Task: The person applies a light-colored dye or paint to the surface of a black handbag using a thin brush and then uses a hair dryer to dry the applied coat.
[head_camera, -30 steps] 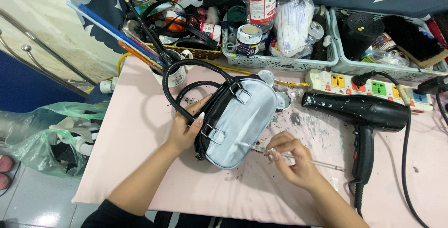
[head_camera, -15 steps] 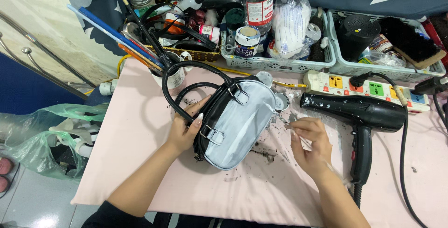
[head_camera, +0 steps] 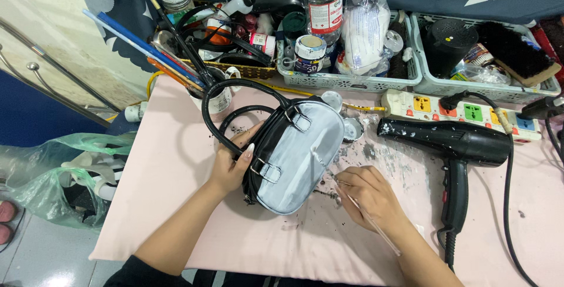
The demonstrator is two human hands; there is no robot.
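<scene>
A small black handbag point(head_camera: 294, 158) with a pale blue-grey painted front lies tilted on the pink table point(head_camera: 176, 146). My left hand point(head_camera: 232, 166) grips its left side, fingers by the black handles. Just right of the bag, my right hand point(head_camera: 367, 196) holds a thin clear-handled paintbrush point(head_camera: 358, 205). The brush tip rests at the bag's right edge. A small open paint pot point(head_camera: 352, 128) sits just beyond the bag.
A black hair dryer point(head_camera: 452, 143) lies to the right, its cord trailing down. A white power strip point(head_camera: 458, 108) sits behind it. Trays of bottles, jars and brushes point(head_camera: 346, 40) line the back. A cup of brushes point(head_camera: 217, 96) stands at back left. Plastic bags point(head_camera: 53, 175) lie on the floor.
My right hand swung right toward the hair dryer, then came back to the bag's right edge with the brush. The left hand and the bag stayed in place.
</scene>
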